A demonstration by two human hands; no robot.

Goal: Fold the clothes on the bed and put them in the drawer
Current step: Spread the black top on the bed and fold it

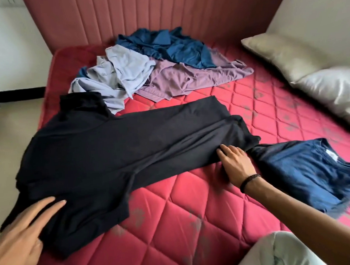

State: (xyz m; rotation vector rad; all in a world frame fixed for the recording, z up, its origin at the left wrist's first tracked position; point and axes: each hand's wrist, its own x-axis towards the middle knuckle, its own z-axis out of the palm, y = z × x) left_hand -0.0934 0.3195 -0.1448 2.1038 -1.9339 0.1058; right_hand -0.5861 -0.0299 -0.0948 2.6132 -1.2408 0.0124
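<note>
The red bed (pixel 204 201) is the biggest thing here. A black shirt (pixel 102 148) lies spread flat across it. The left hand (pixel 19 237) rests on the shirt's near corner, fingers straight. The right hand (pixel 235 163) presses the shirt's far end with flat fingers. Just beside that hand sits a folded blue shirt (pixel 306 172); its small white label (pixel 191 163) is too blurry to read. A pile of clothes (pixel 152 66) waits near the headboard.

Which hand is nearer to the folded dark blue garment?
Right. The right hand presses the black garment just beside the dark blue garment; the left hand rests at the far end.
</note>
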